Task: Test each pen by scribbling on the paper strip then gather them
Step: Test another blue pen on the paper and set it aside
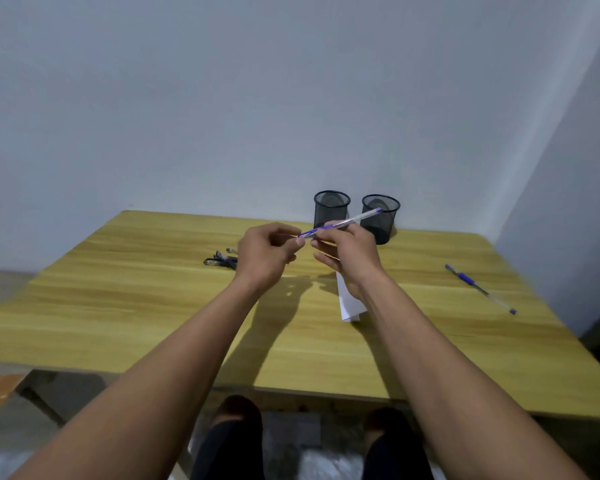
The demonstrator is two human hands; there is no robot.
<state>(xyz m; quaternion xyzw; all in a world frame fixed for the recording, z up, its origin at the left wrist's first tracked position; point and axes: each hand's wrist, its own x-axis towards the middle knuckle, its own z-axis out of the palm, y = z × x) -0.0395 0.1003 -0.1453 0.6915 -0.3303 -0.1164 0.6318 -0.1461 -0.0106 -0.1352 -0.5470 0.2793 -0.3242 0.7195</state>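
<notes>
Mid-task at the wooden table [153, 306]: I hold a blue pen [343, 223] in the air between both hands, above the tabletop and in front of two black mesh cups [331, 209]. My right hand [347, 258] grips the clear barrel with curled fingers. My left hand [264, 254] pinches the blue end nearest it between thumb and fingertips. Whether the cap is coming off or going on, I cannot tell.

The white paper strip [350, 303] lies flat on the table directly under my right wrist, which hides much of it. No scribble shows on the part I can see.

A second blue pen [478, 289] lies alone well off to my right, near the table's edge. A small cluster of dark pens [220, 259] lies to the left, just beyond my left hand.

As I judge it, the work is only partly along. The pen in hand is off the paper, not writing. No pen stands above the rim of either cup, so the gathering appears not yet begun, and every pen besides this one lies loose on the table, waiting to be collected.
</notes>
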